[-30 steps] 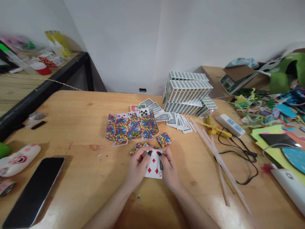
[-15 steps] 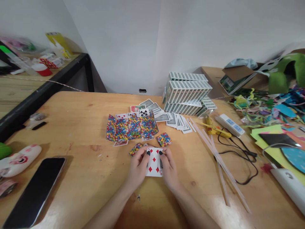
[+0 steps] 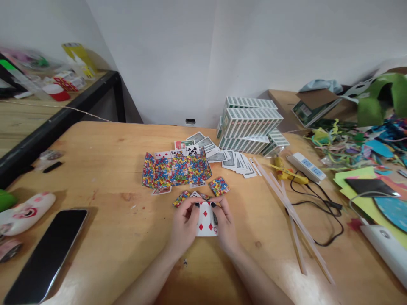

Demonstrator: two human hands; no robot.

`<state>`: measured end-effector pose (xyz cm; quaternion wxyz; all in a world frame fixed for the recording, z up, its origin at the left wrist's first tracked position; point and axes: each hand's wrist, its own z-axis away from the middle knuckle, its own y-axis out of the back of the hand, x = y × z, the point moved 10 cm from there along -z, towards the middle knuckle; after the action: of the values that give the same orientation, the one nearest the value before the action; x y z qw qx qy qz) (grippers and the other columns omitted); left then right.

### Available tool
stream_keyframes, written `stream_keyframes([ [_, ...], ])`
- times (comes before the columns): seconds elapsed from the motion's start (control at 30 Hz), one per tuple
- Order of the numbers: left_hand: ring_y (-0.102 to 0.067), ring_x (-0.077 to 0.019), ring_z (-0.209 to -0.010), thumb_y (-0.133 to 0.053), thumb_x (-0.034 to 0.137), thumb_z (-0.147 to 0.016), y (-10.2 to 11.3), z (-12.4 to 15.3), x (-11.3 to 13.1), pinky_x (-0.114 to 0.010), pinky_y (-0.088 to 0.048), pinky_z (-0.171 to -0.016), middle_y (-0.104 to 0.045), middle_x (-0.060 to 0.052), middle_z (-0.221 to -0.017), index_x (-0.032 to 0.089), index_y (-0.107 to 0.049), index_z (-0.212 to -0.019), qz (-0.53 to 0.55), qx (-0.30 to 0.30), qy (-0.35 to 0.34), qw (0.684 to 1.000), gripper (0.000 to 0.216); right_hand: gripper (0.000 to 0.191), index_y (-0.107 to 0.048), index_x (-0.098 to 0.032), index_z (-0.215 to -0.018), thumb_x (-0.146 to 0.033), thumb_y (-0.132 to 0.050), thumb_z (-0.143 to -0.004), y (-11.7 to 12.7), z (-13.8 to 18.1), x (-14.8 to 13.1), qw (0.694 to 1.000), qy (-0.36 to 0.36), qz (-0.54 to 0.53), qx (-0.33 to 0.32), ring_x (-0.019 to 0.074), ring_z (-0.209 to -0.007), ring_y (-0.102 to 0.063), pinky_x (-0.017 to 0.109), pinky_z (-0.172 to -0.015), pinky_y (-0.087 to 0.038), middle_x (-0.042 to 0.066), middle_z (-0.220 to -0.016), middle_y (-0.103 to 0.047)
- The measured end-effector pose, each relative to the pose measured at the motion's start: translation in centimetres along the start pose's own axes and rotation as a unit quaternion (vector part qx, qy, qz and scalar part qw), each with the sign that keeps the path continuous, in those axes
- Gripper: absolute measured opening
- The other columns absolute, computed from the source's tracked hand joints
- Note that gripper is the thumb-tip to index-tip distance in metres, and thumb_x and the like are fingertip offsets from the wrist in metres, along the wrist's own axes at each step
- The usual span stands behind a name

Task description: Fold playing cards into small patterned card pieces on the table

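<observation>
Between my two hands is a playing card, the five of diamonds, face up. My left hand grips its left edge and my right hand its right, thumbs on the face near the top. The fingers cover the card's top edge, which looks bent back. Just beyond my fingers lie a small multicoloured patterned square and a card marked 6. Another patterned square lies to the right. Farther back stands an open structure of patterned panels with playing cards along its back.
Loose cards lie face down before stacked card boxes. Right of my hands are clear glue sticks, a yellow glue gun, a power strip and black cords. A phone and a white plush lie left.
The top of the five of diamonds, with its corner number, has gone out of sight under my fingers. My fingertips have closed in along its top edge. The card marked 6 shows more.
</observation>
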<state>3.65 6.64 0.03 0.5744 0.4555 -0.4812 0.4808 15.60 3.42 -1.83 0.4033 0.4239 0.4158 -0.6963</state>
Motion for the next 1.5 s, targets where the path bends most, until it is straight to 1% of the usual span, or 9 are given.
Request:
stream_keyframes([
  [0.17, -0.05, -0.011, -0.052, -0.046, 0.017, -0.074, 0.3, 0.1, 0.7, -0.02, -0.039, -0.049, -0.056, 0.003, -0.06, 0.018, -0.059, -0.072, -0.034, 0.01, -0.035, 0.999, 0.014, 0.005, -0.051, -0.022, -0.07, -0.026, -0.05, -0.07, 0.5, -0.2, 0.4, 1.0, 0.005, -0.007, 0.011, 0.0113, -0.049, -0.038, 0.022, -0.047, -0.032, -0.005, -0.059, -0.046],
  [0.37, -0.05, -0.0107, -0.051, -0.044, 0.014, -0.074, 0.4, 0.3, 1.2, -0.02, -0.038, -0.049, -0.057, 0.003, -0.061, 0.019, -0.058, -0.071, -0.066, 0.0, -0.092, 0.994, 0.015, 0.018, -0.056, -0.02, -0.078, -0.034, -0.051, -0.068, -0.5, -0.5, 0.6, 0.993, -0.045, -0.089, -0.056, 0.0113, -0.05, -0.045, 0.021, -0.044, -0.032, -0.003, -0.063, -0.051],
  [0.53, -0.054, -0.0115, -0.059, -0.044, 0.009, -0.073, -0.3, 0.6, 2.7, -0.021, -0.041, -0.056, -0.06, 0.001, -0.067, 0.019, -0.059, -0.072, -0.138, -0.047, -0.183, 0.972, 0.017, 0.032, -0.052, -0.018, -0.063, -0.048, -0.059, -0.07, 0.0, -1.0, 1.8, 0.993, -0.105, -0.005, -0.061, 0.0047, -0.033, -0.02, 0.019, -0.034, -0.012, -0.01, -0.041, -0.029],
  [0.63, -0.055, -0.0121, -0.062, -0.044, 0.01, -0.074, -0.8, 0.6, 3.2, -0.022, -0.042, -0.06, -0.061, 0.0, -0.069, 0.019, -0.059, -0.073, -0.158, -0.076, -0.211, 0.962, 0.017, 0.036, -0.049, -0.017, -0.059, -0.049, -0.061, -0.07, -0.6, -1.2, 1.7, 0.99, -0.09, 0.021, -0.11, 0.0038, -0.034, -0.02, 0.019, -0.034, -0.013, -0.01, -0.042, -0.032],
  [0.8, -0.054, -0.0124, -0.063, -0.045, 0.015, -0.078, -0.1, -0.3, 2.6, -0.022, -0.043, -0.059, -0.06, -0.001, -0.075, 0.018, -0.058, -0.088, -0.111, -0.055, -0.16, 0.979, 0.016, 0.038, -0.052, -0.016, -0.063, -0.052, -0.057, -0.074, 0.5, -1.4, -0.4, 0.995, 0.016, 0.088, -0.053, 0.0035, -0.032, -0.026, 0.017, -0.032, -0.017, -0.009, -0.041, -0.035],
  [0.97, -0.056, -0.0162, -0.081, -0.046, 0.022, -0.082, -0.4, -0.4, 2.2, -0.026, -0.045, -0.07, -0.058, -0.005, -0.088, 0.017, -0.057, -0.091, -0.017, -0.042, -0.134, 0.99, 0.015, 0.038, -0.05, -0.017, -0.068, -0.054, -0.051, -0.077, 0.7, -0.9, -0.8, 0.993, 0.027, 0.111, -0.025, 0.0053, -0.025, -0.035, 0.016, -0.026, -0.022, -0.009, -0.037, -0.038],
  [1.13, -0.057, -0.0172, -0.082, -0.042, 0.026, -0.086, -0.8, 0.0, 2.0, -0.029, -0.045, -0.075, -0.061, -0.005, -0.085, 0.017, -0.058, -0.084, -0.05, -0.009, -0.131, 0.99, 0.019, 0.033, -0.054, -0.016, -0.068, -0.047, -0.055, -0.077, -0.4, -0.3, -1.1, 0.993, 0.057, 0.091, -0.053, 0.0026, -0.031, -0.031, 0.014, -0.029, -0.025, -0.008, -0.045, -0.04],
  [1.33, -0.055, -0.0139, -0.061, -0.036, 0.027, -0.087, -0.2, -0.3, 0.8, -0.023, -0.044, -0.057, -0.059, -0.002, -0.065, 0.017, -0.055, -0.072, -0.123, 0.032, -0.104, 0.986, 0.026, 0.034, -0.053, -0.016, -0.07, -0.048, -0.052, -0.079, -1.1, 0.1, -0.6, 0.993, 0.029, 0.084, -0.084, 0.0035, -0.024, -0.034, 0.014, -0.025, -0.025, -0.009, -0.038, -0.04],
  [1.5, -0.053, -0.0124, -0.056, -0.037, 0.023, -0.087, -0.4, 0.2, 2.3, -0.022, -0.042, -0.054, -0.055, 0.0, -0.058, 0.017, -0.05, -0.063, -0.249, 0.045, -0.189, 0.949, 0.028, 0.034, -0.049, -0.016, -0.063, -0.047, -0.056, -0.076, -1.2, -0.5, -0.2, 0.99, -0.005, 0.077, -0.115, 0.0029, -0.022, -0.034, 0.013, -0.024, -0.024, -0.011, -0.034, -0.04],
])
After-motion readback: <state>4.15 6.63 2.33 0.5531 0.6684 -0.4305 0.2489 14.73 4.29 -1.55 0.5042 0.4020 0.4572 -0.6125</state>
